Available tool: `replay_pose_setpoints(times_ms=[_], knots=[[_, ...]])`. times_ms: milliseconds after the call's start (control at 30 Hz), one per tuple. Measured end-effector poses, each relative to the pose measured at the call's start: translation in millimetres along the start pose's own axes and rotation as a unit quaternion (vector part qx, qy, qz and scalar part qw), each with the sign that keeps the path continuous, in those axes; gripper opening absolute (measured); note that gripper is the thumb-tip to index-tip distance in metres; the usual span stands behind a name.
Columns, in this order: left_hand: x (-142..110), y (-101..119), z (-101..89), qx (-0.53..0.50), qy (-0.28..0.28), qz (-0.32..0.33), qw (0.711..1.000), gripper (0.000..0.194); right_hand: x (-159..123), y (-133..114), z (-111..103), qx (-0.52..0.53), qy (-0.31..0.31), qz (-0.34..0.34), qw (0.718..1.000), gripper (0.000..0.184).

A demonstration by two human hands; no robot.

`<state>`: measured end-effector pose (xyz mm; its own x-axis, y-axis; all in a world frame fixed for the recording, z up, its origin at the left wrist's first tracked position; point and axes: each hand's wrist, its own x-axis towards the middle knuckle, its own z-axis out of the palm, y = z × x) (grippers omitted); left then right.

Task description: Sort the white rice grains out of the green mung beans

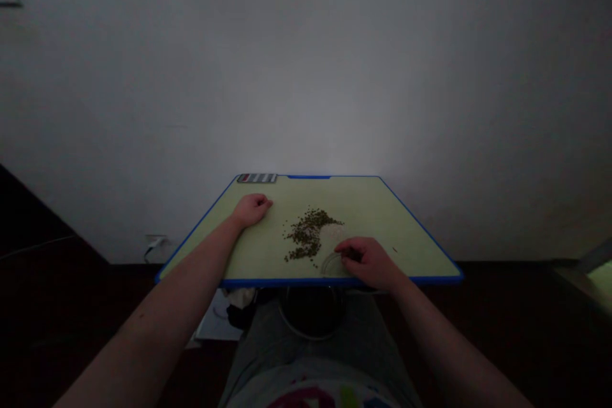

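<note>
A loose scatter of small dark green-brown grains, like beans (310,233), lies on the pale yellow tabletop. Against its right side is a small heap of whitish grains (332,233). My right hand (366,258) is at the front of the table with thumb and fingers curled together; shadow hides what is between them. By its fingertips are the curved lines of what looks like a clear round dish (329,264), partly covered by the hand. My left hand (253,209) rests closed on the tabletop, left of the grains, with nothing visible in it.
The folding table (401,217) has a blue rim and stands against a grey wall. A phone (257,178) lies at its back left corner. A small reddish-brown sliver (394,249) is at the right. Below the front edge, a dark round pot (313,312) sits between my legs.
</note>
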<state>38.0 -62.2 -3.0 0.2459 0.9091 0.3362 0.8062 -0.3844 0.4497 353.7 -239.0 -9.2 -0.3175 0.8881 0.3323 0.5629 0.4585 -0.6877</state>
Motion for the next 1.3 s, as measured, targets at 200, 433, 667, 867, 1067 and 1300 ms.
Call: replay_pose_setpoints(times_ms=[200,433,667,867,1067,1300], knots=[[-3,-3,-1.3,0.013,-0.011,0.029,0.999,0.037,-1,0,0,0.011,0.009,0.001,1.000,0.026],[-4,-11,-4.6,0.029,0.023,0.019,0.999,0.037,0,-3,-2,-0.008,0.009,0.003,1.000,0.026],[-6,-9,-3.4,0.017,0.011,0.031,0.999,0.037,2,-1,0,-0.048,0.043,0.023,0.998,0.026],[-8,-6,-4.0,0.001,0.008,0.027,1.000,0.033,15,-3,3,-0.055,-0.005,0.011,0.998,0.025],[-7,-8,-3.3,-0.002,0.020,0.022,1.000,0.033,26,-4,13,-0.061,-0.018,0.009,0.998,0.025],[-9,-7,-3.1,-0.010,0.011,0.014,1.000,0.033,14,-3,12,-0.032,-0.021,0.015,0.999,0.025]])
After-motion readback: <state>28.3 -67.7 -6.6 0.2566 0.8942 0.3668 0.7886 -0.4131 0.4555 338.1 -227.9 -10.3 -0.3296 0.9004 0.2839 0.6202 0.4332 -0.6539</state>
